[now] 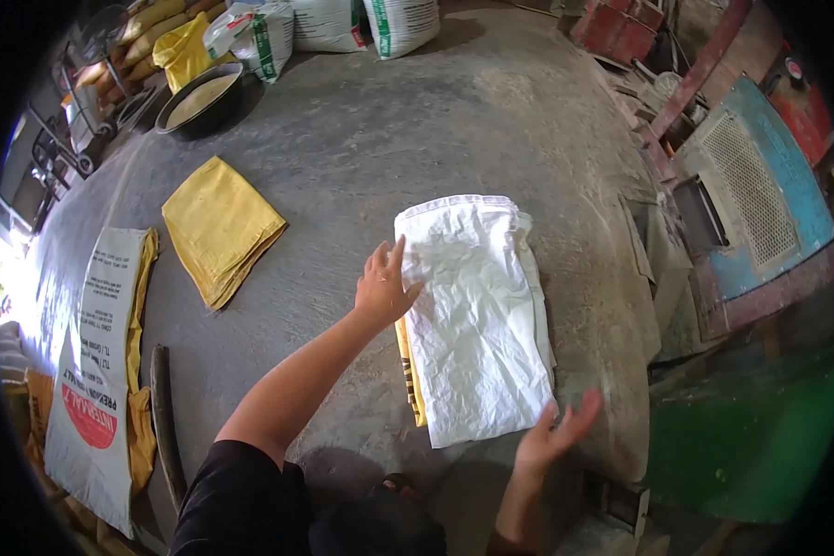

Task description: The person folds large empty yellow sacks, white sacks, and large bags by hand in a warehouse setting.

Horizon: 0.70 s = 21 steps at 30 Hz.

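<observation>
While the left hand (387, 283) lies with spread fingers over the left edge of the white sack (477, 320), the right hand (556, 435) is unclenched beside the lower right corner, its fingers parted and gripping nothing that shows. Whether that right hand touches the cloth I cannot tell; the left one looks laid on it rather than closed around it. The white sack is right of the middle of the frame, spread lengthwise on the concrete floor (343, 157), with a yellow printed layer (411, 375) showing along its lower left side.

The step in hand looks to be flattening the white sack and lining up its edges, judging by the open left palm and the sheet's near-rectangular lie (wrinkles and all). Any further smoothing would call for light, flat pressure from the left, while the right steadied the lower corner; lifting an edge instead would need both hands to take hold of the fabric first. Pushing too hard could skew it against the yellow layer below.

Toward the upper left, a folded yellow sack (222, 227) lies apart from it, and a grey printed sack (97, 324) lies at the far left.
</observation>
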Available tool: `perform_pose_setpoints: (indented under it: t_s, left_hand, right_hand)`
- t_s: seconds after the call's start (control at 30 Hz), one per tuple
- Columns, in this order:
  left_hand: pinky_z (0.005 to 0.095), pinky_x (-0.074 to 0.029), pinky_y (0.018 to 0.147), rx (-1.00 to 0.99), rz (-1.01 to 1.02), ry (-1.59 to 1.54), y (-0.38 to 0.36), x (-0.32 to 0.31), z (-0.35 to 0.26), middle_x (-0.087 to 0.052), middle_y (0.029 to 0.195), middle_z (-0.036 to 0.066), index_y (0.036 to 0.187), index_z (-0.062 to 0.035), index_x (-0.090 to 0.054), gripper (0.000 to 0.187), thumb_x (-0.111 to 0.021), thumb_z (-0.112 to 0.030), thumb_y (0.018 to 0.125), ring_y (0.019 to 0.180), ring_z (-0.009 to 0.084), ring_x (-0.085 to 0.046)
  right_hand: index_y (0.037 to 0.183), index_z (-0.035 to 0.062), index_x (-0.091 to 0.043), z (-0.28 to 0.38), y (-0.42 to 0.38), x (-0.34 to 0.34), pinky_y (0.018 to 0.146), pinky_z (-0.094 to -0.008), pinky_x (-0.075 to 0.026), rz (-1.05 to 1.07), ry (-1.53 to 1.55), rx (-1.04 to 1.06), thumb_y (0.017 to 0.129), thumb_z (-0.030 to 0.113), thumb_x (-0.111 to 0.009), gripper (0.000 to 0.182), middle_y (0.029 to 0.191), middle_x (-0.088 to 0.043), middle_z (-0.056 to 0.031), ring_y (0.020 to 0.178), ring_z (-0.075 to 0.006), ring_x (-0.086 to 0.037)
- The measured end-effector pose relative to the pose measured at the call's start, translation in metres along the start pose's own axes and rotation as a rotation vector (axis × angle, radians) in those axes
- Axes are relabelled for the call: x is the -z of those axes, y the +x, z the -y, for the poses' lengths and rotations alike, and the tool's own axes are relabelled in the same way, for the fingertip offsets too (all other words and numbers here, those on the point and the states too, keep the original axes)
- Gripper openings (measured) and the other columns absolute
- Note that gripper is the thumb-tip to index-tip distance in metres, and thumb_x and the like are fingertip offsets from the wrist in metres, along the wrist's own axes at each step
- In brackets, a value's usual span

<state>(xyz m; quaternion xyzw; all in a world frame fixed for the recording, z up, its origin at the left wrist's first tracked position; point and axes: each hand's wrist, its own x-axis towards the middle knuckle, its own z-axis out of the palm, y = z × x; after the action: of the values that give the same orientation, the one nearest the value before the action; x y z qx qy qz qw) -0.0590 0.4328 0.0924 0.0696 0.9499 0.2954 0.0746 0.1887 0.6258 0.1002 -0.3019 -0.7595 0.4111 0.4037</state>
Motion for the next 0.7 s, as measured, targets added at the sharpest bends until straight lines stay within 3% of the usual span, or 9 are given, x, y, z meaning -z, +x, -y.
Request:
perform_pose_setpoints:
  t_s: [0.07,0.13,0.2,0.3,0.43,0.53,0.6,0.67,0.7]
  left_hand:
    - [0.0473,-0.035,0.102,-0.18,0.038,0.237,-0.007,0.008,0.004,-0.023,0.143,0.022,0.141,-0.0148,-0.026,0.079,-0.067,-0.032,0.077,0.132,0.0377,-0.027]
    - [0.048,-0.034,0.103,-0.201,0.071,0.305,-0.013,0.018,0.018,-0.016,0.146,0.021,0.141,-0.0176,-0.027,0.078,-0.067,-0.032,0.076,0.135,0.0376,-0.021]
    - [0.0476,-0.033,0.104,-0.296,0.19,0.44,-0.023,0.031,0.039,-0.013,0.148,0.02,0.141,-0.0183,-0.028,0.078,-0.068,-0.033,0.076,0.136,0.037,-0.018]
    - [0.0485,-0.034,0.103,-0.226,0.21,0.5,-0.027,0.047,0.077,-0.011,0.149,0.019,0.141,-0.0181,-0.029,0.077,-0.068,-0.033,0.075,0.137,0.0356,-0.016]
    - [0.0499,-0.033,0.102,0.007,0.233,0.502,-0.028,0.069,0.123,-0.01,0.149,0.019,0.14,-0.017,-0.032,0.076,-0.068,-0.033,0.075,0.137,0.0346,-0.015]
    - [0.0494,-0.032,0.103,0.095,0.257,0.516,-0.041,0.084,0.15,-0.011,0.149,0.019,0.139,-0.0159,-0.033,0.074,-0.068,-0.032,0.076,0.138,0.0339,-0.015]
    - [0.0459,-0.035,0.1,0.121,0.294,0.645,-0.057,0.093,0.16,-0.013,0.15,0.016,0.139,-0.0147,-0.034,0.069,-0.062,-0.038,0.081,0.137,0.0324,-0.017]
    - [0.0455,-0.035,0.1,-0.014,0.51,0.835,-0.075,0.1,0.175,-0.015,0.15,0.014,0.138,-0.0136,-0.035,0.065,-0.058,-0.04,0.084,0.137,0.0313,-0.017]
    - [0.0455,-0.035,0.1,0.022,0.493,0.834,-0.086,0.103,0.181,-0.015,0.15,0.014,0.138,-0.0136,-0.035,0.065,-0.058,-0.04,0.084,0.137,0.0313,-0.017]
  right_hand:
    - [0.139,0.0007,-0.023,0.008,0.01,-0.045,0.104,-0.0497,-0.027,0.225,0.065,0.247,0.081,0.024,-0.066,0.076,0.142,-0.026,-0.0234,0.131,-0.0368,-0.028]
    - [0.14,0.0067,-0.026,0.006,0.015,-0.097,0.102,-0.0601,-0.022,0.425,-0.115,0.534,0.082,0.035,-0.064,0.075,0.145,-0.017,-0.0252,0.134,-0.0415,-0.02]
    - [0.142,0.0149,-0.026,0.026,0.012,-0.135,0.098,-0.0682,-0.018,0.722,-0.551,0.425,0.084,0.05,-0.055,0.074,0.148,-0.009,-0.024,0.136,-0.0425,-0.012]
    - [0.145,0.0206,-0.021,0.008,0.014,-0.175,0.096,-0.0725,-0.011,0.9,-0.809,0.309,0.084,0.059,-0.046,0.076,0.151,-0.002,-0.0191,0.138,-0.0391,-0.005]
    - [0.145,0.0237,-0.02,-0.036,-0.002,-0.196,0.099,-0.0701,-0.01,0.954,-0.839,0.241,0.085,0.061,-0.041,0.074,0.151,-0.003,-0.0173,0.139,-0.037,-0.003]
    - [0.144,0.0261,-0.023,-0.051,-0.009,-0.202,0.099,-0.0698,-0.009,0.91,-0.835,0.301,0.086,0.062,-0.038,0.07,0.151,-0.007,-0.0166,0.139,-0.0358,-0.004]
    - [0.144,0.0255,-0.024,-0.051,-0.009,-0.209,0.099,-0.0696,-0.009,0.923,-0.842,0.242,0.086,0.062,-0.039,0.07,0.151,-0.006,-0.0165,0.139,-0.0357,-0.004]
    - [0.143,0.0244,-0.026,-0.054,-0.012,-0.209,0.099,-0.07,-0.01,0.934,-0.823,0.272,0.084,0.062,-0.041,0.072,0.151,-0.006,-0.0162,0.139,-0.0359,-0.004]
    - [0.143,0.0237,-0.027,-0.054,-0.012,-0.208,0.099,-0.0702,-0.01,0.909,-0.813,0.261,0.083,0.062,-0.043,0.072,0.151,-0.006,-0.0162,0.139,-0.036,-0.004]
